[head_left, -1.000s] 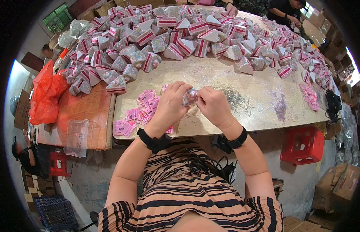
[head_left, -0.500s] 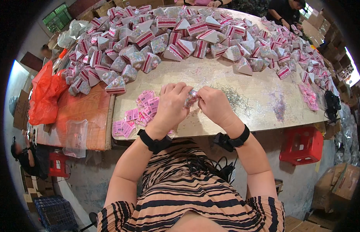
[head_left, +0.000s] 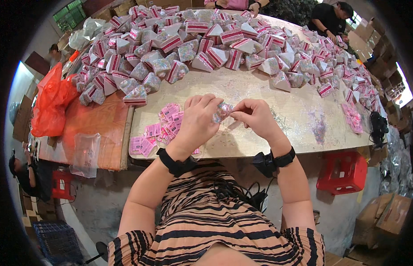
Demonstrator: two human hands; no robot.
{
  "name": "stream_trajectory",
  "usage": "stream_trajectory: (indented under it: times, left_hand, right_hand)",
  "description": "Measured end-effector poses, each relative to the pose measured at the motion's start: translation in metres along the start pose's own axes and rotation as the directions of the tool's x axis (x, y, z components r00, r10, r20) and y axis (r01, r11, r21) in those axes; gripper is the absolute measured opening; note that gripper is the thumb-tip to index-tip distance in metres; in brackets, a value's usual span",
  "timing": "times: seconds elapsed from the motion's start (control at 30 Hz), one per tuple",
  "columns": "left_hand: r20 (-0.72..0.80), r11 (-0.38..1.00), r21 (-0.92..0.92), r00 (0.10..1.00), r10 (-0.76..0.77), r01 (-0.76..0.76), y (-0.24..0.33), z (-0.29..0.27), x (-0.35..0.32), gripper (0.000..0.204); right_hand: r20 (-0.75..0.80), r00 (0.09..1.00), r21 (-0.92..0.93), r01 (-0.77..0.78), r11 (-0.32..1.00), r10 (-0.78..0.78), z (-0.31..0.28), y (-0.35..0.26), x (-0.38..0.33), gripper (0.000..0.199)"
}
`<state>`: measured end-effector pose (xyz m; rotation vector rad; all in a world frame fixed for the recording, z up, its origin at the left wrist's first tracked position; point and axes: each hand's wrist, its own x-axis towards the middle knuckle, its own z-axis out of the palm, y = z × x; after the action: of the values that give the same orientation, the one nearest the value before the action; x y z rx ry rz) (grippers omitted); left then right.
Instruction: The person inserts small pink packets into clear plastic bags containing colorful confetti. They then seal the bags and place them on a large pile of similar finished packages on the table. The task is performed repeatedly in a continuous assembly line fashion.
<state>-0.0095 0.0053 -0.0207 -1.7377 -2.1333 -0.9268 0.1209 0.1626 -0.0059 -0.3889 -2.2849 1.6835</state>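
Observation:
My left hand (head_left: 197,119) is closed around a small glittery cake-slice ornament (head_left: 221,112), held over the table just right of the pink cards. Most of the ornament lies hidden behind my fingers. At its right side my right hand (head_left: 259,117) pinches with thumb and forefinger; what sits between those fingertips is too small to make out. Small pink printed cards (head_left: 167,126) lie scattered beside my left wrist. A heap of thin silvery wire pieces (head_left: 278,120) shows partly behind my right hand.
A large pile of cake-slice ornaments (head_left: 197,27) spans the table's far side. Loose glitter (head_left: 319,126) and more pink cards (head_left: 351,118) lie to the right. A red plastic bag (head_left: 51,104) hangs at left, a red stool (head_left: 342,174) stands below right. Other people work across the table.
My right hand has shifted slightly right, its fingers now pinching at the ornament's edge with the palm turned more open. The left hand keeps its hold. The whole view has shifted a little.

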Motion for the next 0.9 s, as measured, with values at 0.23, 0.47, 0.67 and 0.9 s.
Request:
stream_trajectory:
  times: [0.23,0.47,0.67,0.9]
  left_hand:
    - [-0.017,0.999,-0.038,1.000,0.003,-0.004,-0.003,-0.001,-0.005,0.049]
    - [-0.032,0.999,-0.032,0.999,0.022,-0.023,-0.002,-0.004,-0.008,0.050]
    - [-0.048,0.999,-0.038,0.999,0.019,-0.021,0.003,-0.002,-0.004,0.047]
    - [0.046,0.975,-0.198,0.995,-0.092,0.100,-0.007,0.003,-0.005,0.068]
  right_hand:
    - [0.029,1.000,0.161,-0.009,0.987,0.005,0.004,0.018,0.007,0.009]
    - [0.017,0.999,0.148,-0.042,0.988,0.040,0.009,0.024,0.012,0.007]
    - [-0.167,0.960,-0.121,0.206,0.971,-0.224,0.015,0.026,0.010,0.028]
    - [0.014,0.918,-0.616,0.320,0.719,-0.397,0.028,0.019,0.009,0.054]
